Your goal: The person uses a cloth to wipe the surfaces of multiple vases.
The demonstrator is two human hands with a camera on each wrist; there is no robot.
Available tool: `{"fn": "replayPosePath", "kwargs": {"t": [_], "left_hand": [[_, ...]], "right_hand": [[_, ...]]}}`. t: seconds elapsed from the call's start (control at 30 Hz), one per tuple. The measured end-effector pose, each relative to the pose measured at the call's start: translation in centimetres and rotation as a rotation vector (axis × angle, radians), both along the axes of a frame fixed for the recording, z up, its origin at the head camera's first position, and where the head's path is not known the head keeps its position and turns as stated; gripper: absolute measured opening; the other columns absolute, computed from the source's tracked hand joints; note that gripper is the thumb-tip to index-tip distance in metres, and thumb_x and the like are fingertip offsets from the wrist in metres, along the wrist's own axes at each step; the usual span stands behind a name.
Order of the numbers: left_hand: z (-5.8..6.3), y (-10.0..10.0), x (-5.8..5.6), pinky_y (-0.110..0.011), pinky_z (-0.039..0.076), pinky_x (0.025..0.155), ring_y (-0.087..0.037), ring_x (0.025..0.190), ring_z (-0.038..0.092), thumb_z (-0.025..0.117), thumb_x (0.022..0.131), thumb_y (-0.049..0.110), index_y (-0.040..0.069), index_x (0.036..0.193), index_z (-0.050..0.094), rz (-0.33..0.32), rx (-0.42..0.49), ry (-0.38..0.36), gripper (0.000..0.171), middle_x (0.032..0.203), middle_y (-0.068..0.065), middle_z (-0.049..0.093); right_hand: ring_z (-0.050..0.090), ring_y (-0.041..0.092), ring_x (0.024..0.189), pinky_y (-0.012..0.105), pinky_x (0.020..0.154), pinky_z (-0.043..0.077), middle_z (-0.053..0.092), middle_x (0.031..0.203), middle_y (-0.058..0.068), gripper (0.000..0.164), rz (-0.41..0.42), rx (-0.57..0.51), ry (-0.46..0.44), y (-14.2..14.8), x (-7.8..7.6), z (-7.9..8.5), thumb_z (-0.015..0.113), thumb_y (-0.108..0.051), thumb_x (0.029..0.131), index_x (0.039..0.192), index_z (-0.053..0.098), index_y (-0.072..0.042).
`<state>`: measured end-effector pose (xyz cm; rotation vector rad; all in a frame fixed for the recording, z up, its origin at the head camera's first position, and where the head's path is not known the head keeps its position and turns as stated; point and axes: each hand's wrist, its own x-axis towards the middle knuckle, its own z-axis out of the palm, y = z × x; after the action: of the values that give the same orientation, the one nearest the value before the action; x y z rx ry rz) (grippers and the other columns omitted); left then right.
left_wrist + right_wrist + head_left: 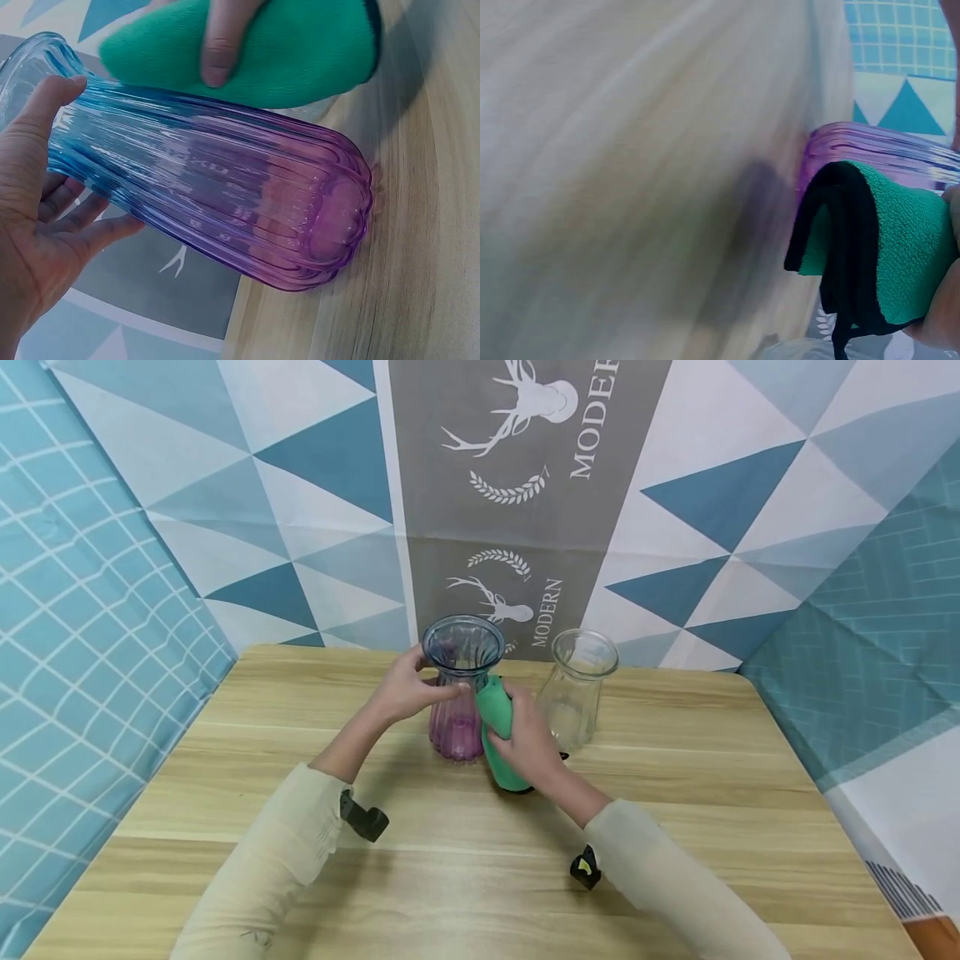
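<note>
A ribbed glass vase [457, 718], blue at the flared top and purple toward the base, stands upright near the back of the wooden table. My left hand [416, 687] holds it around the neck, thumb on the near side and fingers behind, as the left wrist view shows. In my right hand [531, 743] is a folded green cloth [300, 52] with black edging, gripped between thumb and fingers. The cloth lies along the right side of the vase, close against the glass. In the right wrist view the folded cloth [907, 247] overlaps the purple base.
A clear glass vase [581, 693] stands just right of my right hand, partly hidden by it. Behind the table [465, 868] hangs a patterned cloth backdrop [322, 485]. Black wrist straps show at the left cuff [322, 793] and the right cuff [622, 835].
</note>
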<state>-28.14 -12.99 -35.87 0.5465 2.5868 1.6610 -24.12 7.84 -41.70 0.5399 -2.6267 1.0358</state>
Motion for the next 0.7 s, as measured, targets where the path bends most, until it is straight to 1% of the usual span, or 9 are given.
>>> {"fn": "replayPosePath", "kwargs": {"t": [0.1, 0.33, 0.43, 0.6, 0.7], "left_hand": [[-0.1, -0.1, -0.1, -0.043, 0.05, 0.095, -0.03, 0.122, 0.05, 0.079, 0.074, 0.024, 0.015, 0.132, 0.049, -0.002, 0.003, -0.001, 0.065, 0.126, -0.009, 0.058], [0.0, -0.2, -0.2, -0.045, 0.049, 0.095, -0.03, 0.122, 0.05, 0.079, 0.074, 0.026, 0.015, 0.132, 0.05, 0.014, -0.021, 0.002, 0.066, 0.125, -0.009, 0.059], [-0.1, -0.1, -0.2, -0.045, 0.049, 0.096, -0.029, 0.122, 0.05, 0.08, 0.074, 0.027, 0.016, 0.132, 0.05, 0.008, -0.018, 0.004, 0.066, 0.126, -0.008, 0.059], [-0.1, -0.1, -0.2, -0.047, 0.048, 0.097, -0.029, 0.123, 0.05, 0.08, 0.074, 0.027, 0.017, 0.131, 0.051, -0.002, -0.016, 0.008, 0.065, 0.126, -0.007, 0.058], [-0.1, -0.1, -0.1, -0.048, 0.047, 0.097, -0.029, 0.123, 0.049, 0.079, 0.074, 0.029, 0.018, 0.131, 0.051, -0.002, -0.023, 0.007, 0.064, 0.127, -0.007, 0.058]], "right_hand": [[0.054, 0.032, 0.108, 0.044, 0.089, 0.051, 0.05, 0.123, 0.019, 0.071, -0.005, 0.044, -0.026, 0.1, 0.2, -0.5, 0.071, -0.012, 0.081, 0.139, 0.031, 0.0], [0.056, 0.033, 0.107, 0.045, 0.089, 0.051, 0.052, 0.122, 0.021, 0.072, -0.005, 0.146, -0.097, 0.5, 0.3, -1.2, 0.073, -0.013, 0.08, 0.137, 0.034, 0.003], [0.057, 0.033, 0.105, 0.045, 0.086, 0.052, 0.054, 0.121, 0.021, 0.071, 0.0, 0.2, -0.118, 0.7, 0.5, -1.4, 0.073, -0.013, 0.08, 0.137, 0.035, 0.002], [0.058, 0.031, 0.1, 0.041, 0.081, 0.054, 0.054, 0.12, 0.02, 0.069, 0.0, 0.362, -0.134, 0.8, 0.8, -1.8, 0.071, -0.018, 0.082, 0.137, 0.035, 0.0], [0.059, 0.03, 0.097, 0.04, 0.075, 0.055, 0.054, 0.119, 0.021, 0.068, -0.006, 0.449, -0.15, 0.8, 1.2, -1.9, 0.072, -0.02, 0.081, 0.135, 0.035, -0.001]]}}
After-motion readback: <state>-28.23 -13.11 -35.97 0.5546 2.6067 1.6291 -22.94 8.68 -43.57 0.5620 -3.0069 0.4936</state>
